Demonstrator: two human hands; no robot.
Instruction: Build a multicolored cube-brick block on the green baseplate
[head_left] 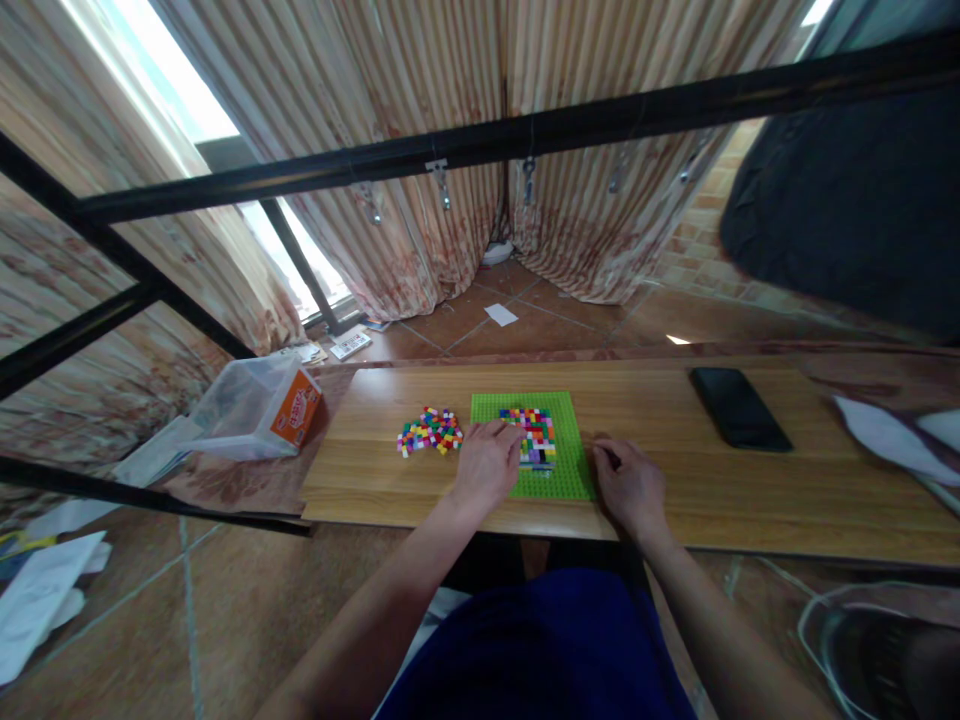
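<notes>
A green baseplate (570,470) lies on the wooden table (750,480), partly covered with a patch of small coloured bricks (535,430). My left hand (487,462) rests on the plate's left side, fingers curled and touching the brick patch; anything pinched in them is hidden. My right hand (630,485) rests on the table at the plate's right edge, fingers curled under, and whatever they may hold is out of sight. A loose pile of coloured bricks (431,431) lies just left of the plate.
A black phone (739,407) lies at the table's back right. White papers (892,440) sit at the far right. A clear plastic box with an orange label (259,408) stands left of the table. A black metal frame (487,145) crosses overhead.
</notes>
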